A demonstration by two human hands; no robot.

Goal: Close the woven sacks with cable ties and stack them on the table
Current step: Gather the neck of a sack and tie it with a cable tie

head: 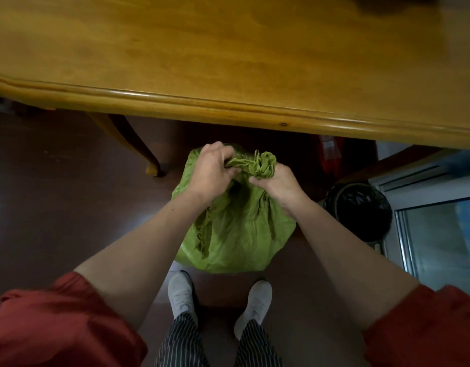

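Glossy wooden tabletop (228,49) overhangs beyond; a black-lined bin (358,207) stands right. Left hand (212,170) and right hand (279,184) clutch the crinkled green woven sack (236,234) by its frayed, bunched neck.

Dim, soft picture; table (228,62) glossy, edges curved by wide lens.

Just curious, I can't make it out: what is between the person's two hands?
In the head view, the bunched, frayed mouth of the green woven sack lies between the left hand and the right hand; both grip it.
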